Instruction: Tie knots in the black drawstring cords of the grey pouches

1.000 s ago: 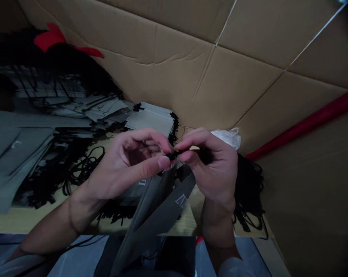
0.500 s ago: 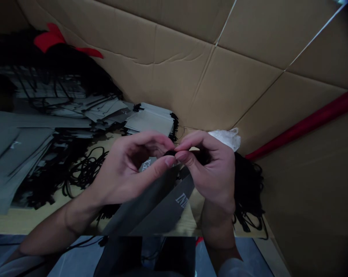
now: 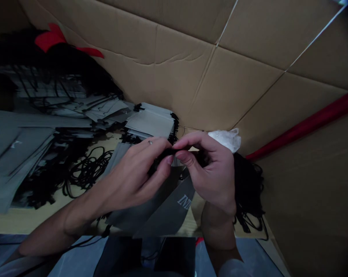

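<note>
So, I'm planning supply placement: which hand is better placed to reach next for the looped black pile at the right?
Probably the right hand: it sits beside the black pile, with the left hand farther away. Both seem to pinch a dark piece.

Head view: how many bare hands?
2. The left hand is just left of centre, the right hand just right of it, meeting at a black cord. No other hand shows; none seems hidden.

"What colour's the printed piece (image 3: pixel 165 219), lower centre?"
"Dark grey, with white lettering (image 3: pixel 184 201)."
"And the cord (image 3: pixel 162 154) mid-frame?"
"Black."
"Upper left?"
"A bright red strip (image 3: pixel 50 39)."
"The cardboard (image 3: pixel 174 88), upper centre?"
"Brown."
</note>
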The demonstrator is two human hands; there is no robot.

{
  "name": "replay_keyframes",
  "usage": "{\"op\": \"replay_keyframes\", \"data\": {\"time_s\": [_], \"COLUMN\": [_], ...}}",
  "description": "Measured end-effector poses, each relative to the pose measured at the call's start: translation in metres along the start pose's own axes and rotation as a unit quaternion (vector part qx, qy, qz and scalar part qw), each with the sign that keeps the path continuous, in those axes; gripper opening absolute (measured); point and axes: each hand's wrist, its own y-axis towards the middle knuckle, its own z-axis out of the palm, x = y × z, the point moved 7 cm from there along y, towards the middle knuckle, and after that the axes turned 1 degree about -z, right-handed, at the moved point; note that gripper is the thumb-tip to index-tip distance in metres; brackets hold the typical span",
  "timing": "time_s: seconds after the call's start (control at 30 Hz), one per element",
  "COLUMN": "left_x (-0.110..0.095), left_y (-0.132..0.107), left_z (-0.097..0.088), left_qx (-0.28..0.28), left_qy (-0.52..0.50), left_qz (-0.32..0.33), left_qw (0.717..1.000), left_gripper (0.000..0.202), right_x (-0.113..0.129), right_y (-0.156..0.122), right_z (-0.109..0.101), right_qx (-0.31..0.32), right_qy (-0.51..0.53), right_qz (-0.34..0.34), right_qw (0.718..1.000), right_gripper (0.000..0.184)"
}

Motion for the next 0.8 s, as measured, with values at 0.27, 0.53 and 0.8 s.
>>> {"op": "replay_keyframes", "data": {"time_s": [0.27, 0.53, 0.8], "left_x": [0.007, 0.008, 0.004], "left_y": [-0.002, -0.003, -0.002], "left_z": [0.004, 0.003, 0.005], "left_qx": [0.026, 0.039, 0.052], "left_qy": [-0.067, -0.095, -0.040], "left_qz": [-0.033, -0.033, 0.010], "left_qw": [0.997, 0.994, 0.998], "left_gripper": [0.027, 0.031, 0.024], "right_x": [0.005, -0.002, -0.007], "right_y": [0.001, 0.004, 0.006], "right_z": [0.004, 0.005, 0.006], "right_qx": [0.010, 0.032, -0.010], "right_qy": [-0.053, 0.007, 0.050], "right_qz": [-0.034, -0.035, -0.031], "right_qw": [0.998, 0.999, 0.998], "right_gripper": [0.008, 0.020, 0.019]}}
